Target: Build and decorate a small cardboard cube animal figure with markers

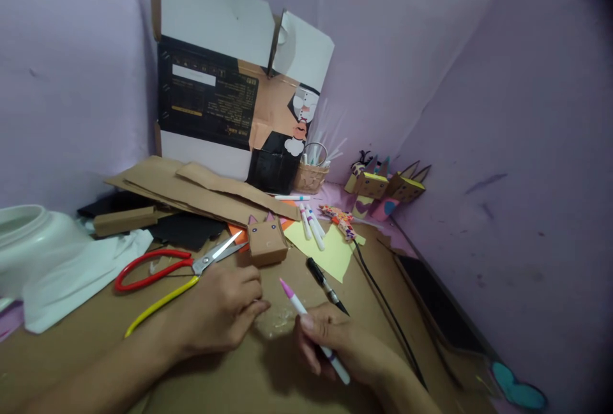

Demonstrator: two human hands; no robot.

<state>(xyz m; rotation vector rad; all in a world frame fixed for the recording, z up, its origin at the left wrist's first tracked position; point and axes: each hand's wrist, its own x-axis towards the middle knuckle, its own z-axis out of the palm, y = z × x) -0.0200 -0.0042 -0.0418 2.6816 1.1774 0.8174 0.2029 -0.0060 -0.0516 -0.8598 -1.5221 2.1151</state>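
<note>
My right hand (pixel 330 340) grips a white marker (pixel 297 304) with its pink tip uncapped and pointing up and left. Fingers curled and pressed together, my left hand (pixel 230 305) rests over the cardboard; whatever they pinch, if anything, is hidden. Just beyond it sits a small cardboard box (pixel 266 241) with two pointed ears, drawn eyes and a mouth. Open-bladed scissors (pixel 204 264) with one red and one yellow handle lie beside my left wrist. A black pen (pixel 325 285) lies past my right hand.
Flat cardboard strips (pixel 191 190) lie behind the scissors. Several white markers (pixel 312 227) rest on yellow paper (pixel 330 253). A patterned glue gun (pixel 342 221) trails a black cord. Cardboard animal figures (pixel 371 187), a woven basket (pixel 311 177) and an unfolded carton (pixel 215 18) stand behind.
</note>
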